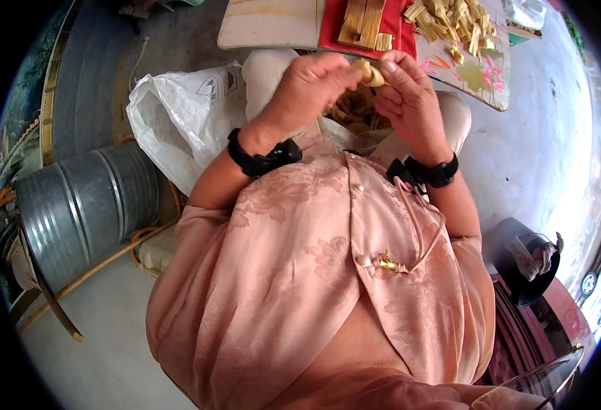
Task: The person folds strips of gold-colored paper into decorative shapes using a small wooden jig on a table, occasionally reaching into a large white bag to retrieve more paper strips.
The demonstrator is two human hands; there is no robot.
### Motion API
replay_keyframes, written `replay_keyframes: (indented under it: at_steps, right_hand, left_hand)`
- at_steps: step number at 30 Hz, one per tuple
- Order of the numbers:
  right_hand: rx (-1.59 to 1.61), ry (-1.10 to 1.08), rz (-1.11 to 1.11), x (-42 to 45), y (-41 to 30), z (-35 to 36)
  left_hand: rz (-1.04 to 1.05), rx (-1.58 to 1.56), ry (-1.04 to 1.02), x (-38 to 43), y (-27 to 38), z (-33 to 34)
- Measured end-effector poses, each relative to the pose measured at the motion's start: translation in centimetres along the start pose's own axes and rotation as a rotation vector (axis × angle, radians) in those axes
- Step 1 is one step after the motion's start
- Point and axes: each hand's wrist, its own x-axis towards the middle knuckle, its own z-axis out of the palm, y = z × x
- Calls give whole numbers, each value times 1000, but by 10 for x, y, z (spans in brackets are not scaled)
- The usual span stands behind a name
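Observation:
Both hands are raised over my lap, near the front edge of the table. A yellowish knotted strip (369, 74), perhaps of dried plant or food material, is stretched between them. My left hand (313, 82) pinches its left end, with fingers partly blurred and curled. My right hand (408, 92) grips the other end between thumb and fingers. Below the hands, an open sack (339, 128) between my knees holds several brownish curled pieces (356, 110). Just beyond the hands, flat brown strips (361, 23) lie side by side on a red cloth (405, 38).
A heap of loose yellowish strips (451, 23) lies on the flower-patterned table (477, 77). To the left stand a white woven sack (177, 113) and a ribbed metal drum (90, 200) near a bamboo pole (110, 256). On the right is a black bin (515, 246).

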Motion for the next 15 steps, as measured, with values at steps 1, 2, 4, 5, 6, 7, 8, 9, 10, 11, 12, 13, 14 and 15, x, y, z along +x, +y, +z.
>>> replay_keyframes:
  at_steps: [1,2,4,5,6,7,8,9,10,11,12,13,14,15]
  right_hand:
    - [2,0,3,-1,-7,1]
    - [-15,2,-25,-2,-14,1]
    - [-51,9,-80,-4,-19,5]
    - [-52,6,-83,-3,-19,6]
    - [-46,37,-75,-3,-18,6]
    - [-41,68,-67,-1,-18,6]
    - [-44,63,-69,1,-18,4]
    - [-183,40,-70,4,-17,0]
    - [-323,18,-71,6,-16,-4]
    - [-325,18,-71,7,-11,-3]
    - [-397,8,-88,10,-7,1]
    - [-469,0,-106,12,-3,2]
    - [-445,-38,-59,15,2,-2]
    - [-449,-42,-66,16,7,-4]
  left_hand:
    - [-130,-363,-30,0,5,-7]
    - [-125,-571,-63,-4,12,-13]
    - [-112,-650,-79,-7,12,-17]
    - [-101,-731,-92,-8,11,-18]
    - [-96,-730,-92,-6,8,-21]
    - [-35,-325,-73,-1,4,-24]
    - [25,81,-49,3,1,-27]
    - [26,80,-48,7,-3,-25]
    - [277,449,152,12,-5,-19]
    - [405,641,190,12,-6,-15]
    - [534,836,256,13,-5,-10]
    - [540,855,155,10,-2,-5]
    - [517,827,114,9,-11,1]
    - [525,828,118,9,-14,1]
